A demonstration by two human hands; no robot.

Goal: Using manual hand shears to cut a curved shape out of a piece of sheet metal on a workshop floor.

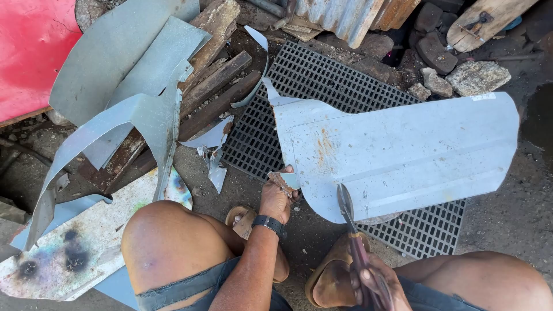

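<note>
Left hand (276, 198), black watch on wrist, fingers closed on the rusty near-left corner of a pale grey-blue sheet-metal panel (403, 152). Panel flat on a black metal floor grate (322, 78), rust-speckled, rounded corners, long axis left to right. Right hand (374, 282) clenched on red-handled tin snips (351, 230), blades pointing away, biting the panel's curved near edge.

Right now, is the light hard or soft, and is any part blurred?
Head view: hard sunlight, with glare on the metal sheet and dark shadow beneath the scrap strips; the right hand with the snips looks slightly blurred; the left hand is sharp.
</note>
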